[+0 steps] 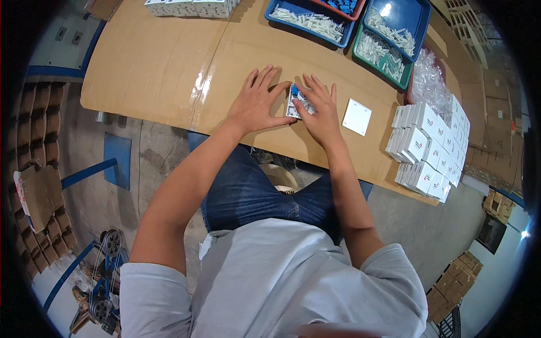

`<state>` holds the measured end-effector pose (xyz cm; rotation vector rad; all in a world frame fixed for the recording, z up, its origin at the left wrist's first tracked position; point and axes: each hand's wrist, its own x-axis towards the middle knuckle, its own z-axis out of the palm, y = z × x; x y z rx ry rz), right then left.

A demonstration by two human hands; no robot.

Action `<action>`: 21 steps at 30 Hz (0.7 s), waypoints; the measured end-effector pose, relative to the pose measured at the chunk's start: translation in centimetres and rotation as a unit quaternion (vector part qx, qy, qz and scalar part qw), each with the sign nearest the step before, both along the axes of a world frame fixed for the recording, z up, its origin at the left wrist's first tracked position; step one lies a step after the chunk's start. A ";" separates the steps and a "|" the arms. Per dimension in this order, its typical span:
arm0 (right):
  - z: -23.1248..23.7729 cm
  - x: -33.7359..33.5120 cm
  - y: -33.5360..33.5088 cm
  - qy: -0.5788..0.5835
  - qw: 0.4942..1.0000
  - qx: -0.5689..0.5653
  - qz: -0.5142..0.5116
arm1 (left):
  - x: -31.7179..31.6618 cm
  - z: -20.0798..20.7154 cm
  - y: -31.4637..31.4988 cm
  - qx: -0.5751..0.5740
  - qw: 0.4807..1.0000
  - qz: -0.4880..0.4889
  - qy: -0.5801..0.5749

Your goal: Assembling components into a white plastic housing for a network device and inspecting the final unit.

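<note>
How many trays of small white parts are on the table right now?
3: a blue tray at top centre, a second blue tray top right, and a green tray below it. Others may lie beyond the frame.

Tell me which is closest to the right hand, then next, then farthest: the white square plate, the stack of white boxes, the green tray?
From the right hand:
1. White square plate, just right of it.
2. Stack of white boxes, farther right at the table edge.
3. Green tray, up at the back.

A cardboard-covered table (169, 73) carries trays (394, 22), stacked white boxes (431, 149) and a white plate (357, 117).
</note>
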<state>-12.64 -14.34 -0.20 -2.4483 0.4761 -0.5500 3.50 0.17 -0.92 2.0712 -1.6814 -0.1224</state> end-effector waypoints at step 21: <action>0.7 -2.7 -1.2 0.088 0.992 -0.075 -0.051 | -0.3 -0.4 0.0 0.014 1.000 0.003 -0.028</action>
